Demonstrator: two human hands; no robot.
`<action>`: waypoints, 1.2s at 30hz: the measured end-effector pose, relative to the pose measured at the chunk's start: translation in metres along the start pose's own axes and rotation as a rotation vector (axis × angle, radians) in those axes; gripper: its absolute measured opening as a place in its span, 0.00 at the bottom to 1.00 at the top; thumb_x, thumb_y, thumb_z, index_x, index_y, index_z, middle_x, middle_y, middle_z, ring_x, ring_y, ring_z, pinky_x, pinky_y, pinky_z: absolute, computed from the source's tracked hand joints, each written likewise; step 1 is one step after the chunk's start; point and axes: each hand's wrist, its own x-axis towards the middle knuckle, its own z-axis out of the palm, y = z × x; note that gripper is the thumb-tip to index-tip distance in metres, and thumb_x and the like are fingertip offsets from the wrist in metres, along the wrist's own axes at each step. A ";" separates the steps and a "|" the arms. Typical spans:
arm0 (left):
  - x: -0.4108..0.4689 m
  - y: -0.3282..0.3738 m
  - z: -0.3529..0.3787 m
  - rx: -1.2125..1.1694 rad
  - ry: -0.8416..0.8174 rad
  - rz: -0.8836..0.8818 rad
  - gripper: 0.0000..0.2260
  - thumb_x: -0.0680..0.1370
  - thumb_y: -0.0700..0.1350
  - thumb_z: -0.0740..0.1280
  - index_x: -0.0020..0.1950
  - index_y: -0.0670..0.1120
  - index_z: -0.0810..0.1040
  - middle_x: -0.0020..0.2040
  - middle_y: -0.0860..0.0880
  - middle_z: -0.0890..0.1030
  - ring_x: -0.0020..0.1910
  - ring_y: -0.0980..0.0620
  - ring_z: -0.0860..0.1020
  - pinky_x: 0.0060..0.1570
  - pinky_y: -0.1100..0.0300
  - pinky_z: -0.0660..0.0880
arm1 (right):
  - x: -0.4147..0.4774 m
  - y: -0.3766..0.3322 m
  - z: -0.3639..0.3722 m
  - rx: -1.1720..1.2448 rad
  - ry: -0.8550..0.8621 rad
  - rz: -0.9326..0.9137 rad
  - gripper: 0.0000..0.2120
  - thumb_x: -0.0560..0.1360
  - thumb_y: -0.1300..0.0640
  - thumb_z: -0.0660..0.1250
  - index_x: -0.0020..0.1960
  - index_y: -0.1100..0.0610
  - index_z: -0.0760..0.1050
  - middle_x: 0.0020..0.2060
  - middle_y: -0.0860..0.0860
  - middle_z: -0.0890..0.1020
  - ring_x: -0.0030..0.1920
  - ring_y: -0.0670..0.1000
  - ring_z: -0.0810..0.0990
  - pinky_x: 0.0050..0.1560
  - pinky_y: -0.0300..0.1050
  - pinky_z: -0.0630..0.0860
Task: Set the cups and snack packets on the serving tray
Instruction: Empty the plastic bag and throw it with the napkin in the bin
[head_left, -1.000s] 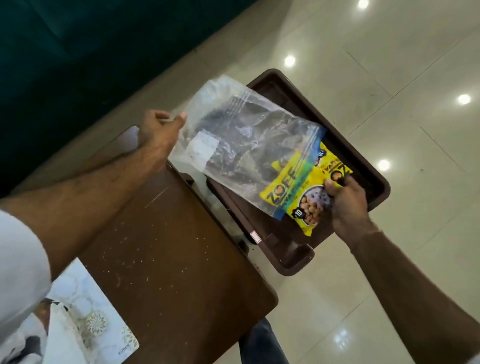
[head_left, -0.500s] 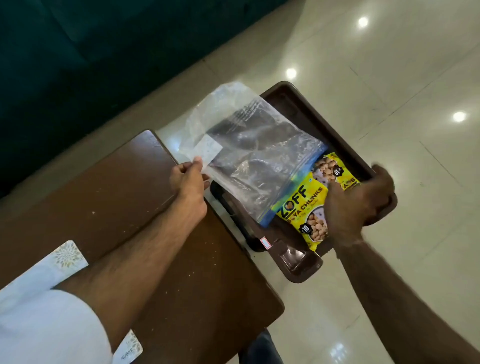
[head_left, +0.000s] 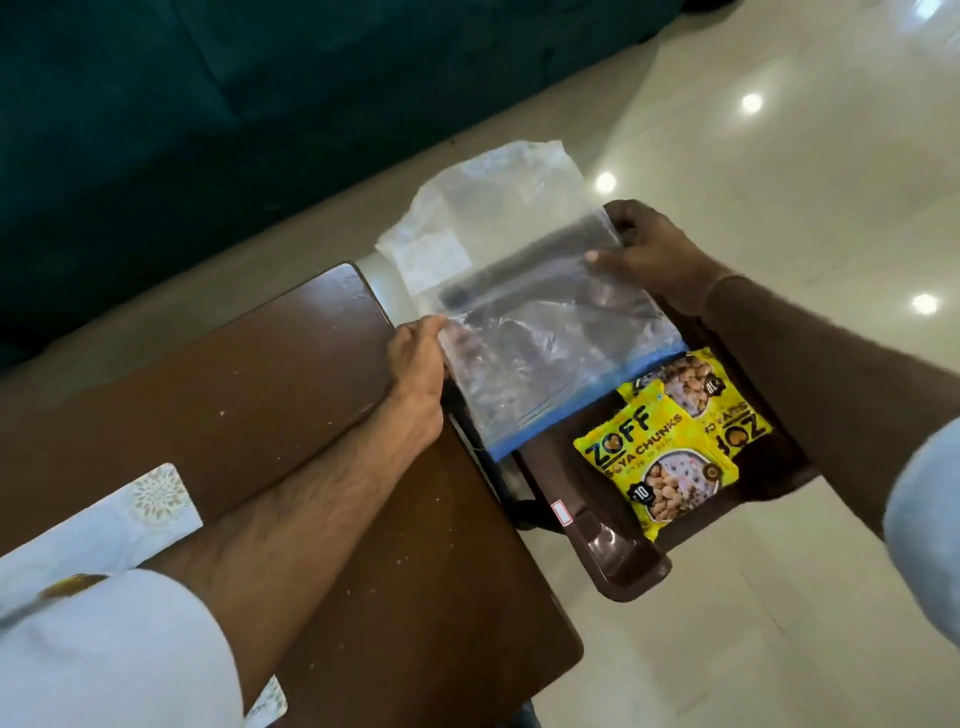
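Since half a second ago, the right hand has left the yellow soya chunk packets and moved to the far edge of the clear zip bag; both packets now lie released in the brown serving tray, one overlapping the other. Left hand pinches the bag's near edge; right fingers press its far side. Tray holds packets only; no cups visible. Bag contents cannot be determined.

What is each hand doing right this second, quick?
Left hand: closed on the left edge of the clear plastic bag.
Right hand: pinching the bag's right edge, above the brown tray.
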 end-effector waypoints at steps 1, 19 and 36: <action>0.001 0.006 -0.002 -0.029 -0.007 -0.016 0.14 0.78 0.47 0.67 0.59 0.41 0.77 0.58 0.37 0.83 0.58 0.37 0.81 0.57 0.45 0.79 | -0.004 -0.003 -0.002 0.116 0.001 -0.029 0.26 0.75 0.67 0.72 0.69 0.62 0.67 0.52 0.60 0.78 0.39 0.43 0.81 0.41 0.43 0.82; -0.112 0.244 -0.182 -0.058 -0.026 0.383 0.29 0.70 0.35 0.72 0.69 0.53 0.72 0.52 0.45 0.83 0.49 0.46 0.83 0.44 0.52 0.81 | -0.090 -0.328 0.015 -0.539 -0.044 -0.503 0.08 0.72 0.56 0.76 0.49 0.54 0.83 0.44 0.50 0.72 0.43 0.50 0.74 0.44 0.36 0.64; -0.384 0.447 -0.496 0.707 0.025 1.101 0.09 0.72 0.44 0.71 0.52 0.50 0.84 0.44 0.50 0.85 0.43 0.53 0.83 0.47 0.47 0.81 | -0.359 -0.748 0.161 -0.723 0.178 -1.168 0.18 0.73 0.50 0.72 0.62 0.43 0.75 0.70 0.46 0.67 0.69 0.54 0.67 0.69 0.55 0.58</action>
